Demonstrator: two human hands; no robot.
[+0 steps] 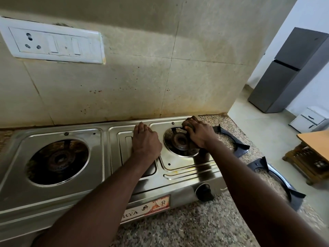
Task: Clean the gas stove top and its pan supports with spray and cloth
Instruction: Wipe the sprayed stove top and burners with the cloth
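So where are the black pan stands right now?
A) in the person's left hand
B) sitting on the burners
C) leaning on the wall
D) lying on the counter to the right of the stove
D: the far pan support and the near pan support both lie on the speckled counter, off to the right of the stove.

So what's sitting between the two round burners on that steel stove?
Head view: the left hand rests on the stove's ribbed steel middle panel, between the dark round left burner and the right burner; nothing else there.
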